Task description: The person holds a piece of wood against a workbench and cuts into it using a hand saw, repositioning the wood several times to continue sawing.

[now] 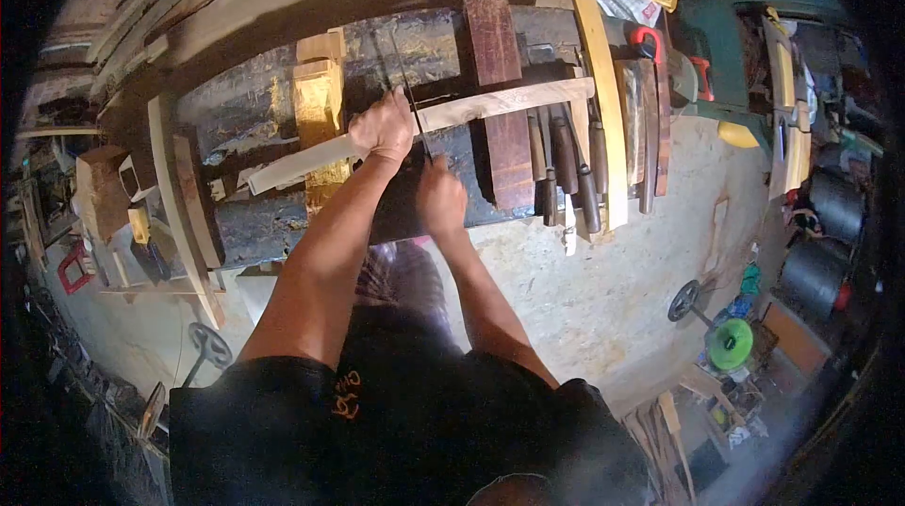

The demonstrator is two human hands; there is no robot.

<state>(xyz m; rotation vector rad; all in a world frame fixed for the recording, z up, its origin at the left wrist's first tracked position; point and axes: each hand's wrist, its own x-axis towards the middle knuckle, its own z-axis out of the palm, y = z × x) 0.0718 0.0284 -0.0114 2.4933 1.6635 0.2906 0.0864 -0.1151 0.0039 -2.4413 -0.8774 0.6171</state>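
A long, slightly curved wooden strip lies across two wooden blocks on the dark workbench. My left hand is closed over the strip left of its middle, its fingertips close to a thin dark saw. The saw's blade is seen nearly edge-on and crosses the strip just right of that hand. My right hand is closed in a fist at the near end of the saw, hiding its handle. Under the strip, a reddish-brown block sits to the right and a yellowish block to the left.
Several wood-handled tools lie right of the reddish block, beside a pale yellow board. A red-handled tool sits beyond. Upright boards stand at the bench's left end. A green round object is on the floor, lower right.
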